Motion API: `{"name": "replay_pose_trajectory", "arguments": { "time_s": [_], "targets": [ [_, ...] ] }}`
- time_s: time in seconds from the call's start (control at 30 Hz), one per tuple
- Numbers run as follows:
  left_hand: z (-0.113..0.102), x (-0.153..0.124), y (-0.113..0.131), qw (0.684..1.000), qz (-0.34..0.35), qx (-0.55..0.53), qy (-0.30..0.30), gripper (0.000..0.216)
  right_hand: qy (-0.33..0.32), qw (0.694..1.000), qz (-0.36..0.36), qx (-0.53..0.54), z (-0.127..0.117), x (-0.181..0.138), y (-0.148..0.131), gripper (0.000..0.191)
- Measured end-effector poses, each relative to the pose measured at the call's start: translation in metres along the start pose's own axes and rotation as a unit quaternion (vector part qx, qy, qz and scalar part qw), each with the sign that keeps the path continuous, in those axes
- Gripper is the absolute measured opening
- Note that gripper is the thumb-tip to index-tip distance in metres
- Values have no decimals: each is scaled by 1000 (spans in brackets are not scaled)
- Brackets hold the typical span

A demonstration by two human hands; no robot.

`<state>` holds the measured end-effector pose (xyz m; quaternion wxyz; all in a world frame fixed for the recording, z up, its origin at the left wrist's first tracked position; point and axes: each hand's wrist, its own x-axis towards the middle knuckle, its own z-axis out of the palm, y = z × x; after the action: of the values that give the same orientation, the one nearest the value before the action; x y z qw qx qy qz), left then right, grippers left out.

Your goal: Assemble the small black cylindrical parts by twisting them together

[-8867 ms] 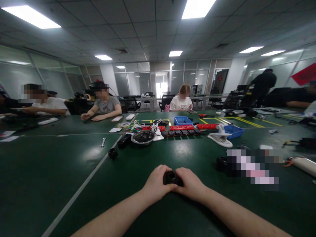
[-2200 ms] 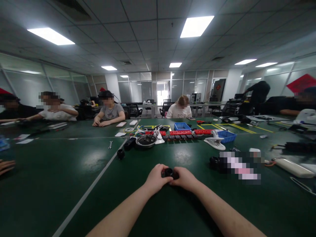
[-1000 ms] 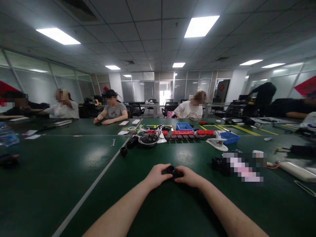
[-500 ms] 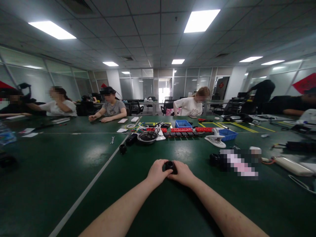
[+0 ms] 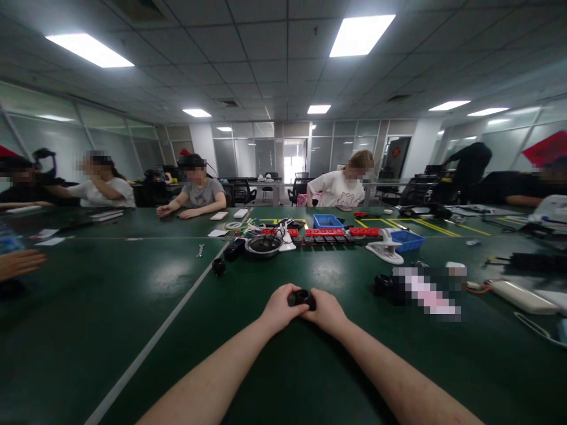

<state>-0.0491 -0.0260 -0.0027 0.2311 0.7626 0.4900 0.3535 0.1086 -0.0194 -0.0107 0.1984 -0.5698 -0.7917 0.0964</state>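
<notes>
Both my hands close round a small black round thing with an opening in its top; its exact kind I cannot make out. It stands on or just above the green table. My left hand grips its left side, thumb across the front. On the other side, my right hand has its fingers curled against it, the thumb near the left one. Parts of the round thing are hidden behind my fingers.
Similar black round things lie left and right. Beyond are a round dark pan, red power strips, blue trays, a white clamp and a wrench. Another person's hand reaches in from the left. Several people sit around.
Another person's hand has come in at the left edge. The view has shifted slightly. My hands keep hold of the black round thing, which seems tilted a little differently.
</notes>
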Motion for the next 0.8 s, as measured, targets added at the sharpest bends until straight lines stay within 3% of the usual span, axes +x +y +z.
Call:
{"name": "replay_pose_trajectory", "arguments": {
  "time_s": [0.1,0.2,0.3,0.47,0.67,0.8],
  "targets": [
    [2,0,-1,1000,-3,2,18,31,18,997,7,-71,2,-3,-8,31],
    [1,0,-1,1000,6,-3,2,32,16,999,-15,-44,-1,-4,-6,43],
    [-2,-2,2,999,20,-13,-25,40,-37,995,-72,50,-9,-2,3,51],
    [-7,-2,6,997,46,-19,-57,44,-126,975,-111,143,-23,2,17,32],
    [-1,-2,2,999,34,-6,-30,37,-63,993,-47,84,-10,3,10,34],
    [5,-1,-2,1000,19,5,-2,34,0,999,-27,-31,-3,-1,-2,38]
  ]
}}
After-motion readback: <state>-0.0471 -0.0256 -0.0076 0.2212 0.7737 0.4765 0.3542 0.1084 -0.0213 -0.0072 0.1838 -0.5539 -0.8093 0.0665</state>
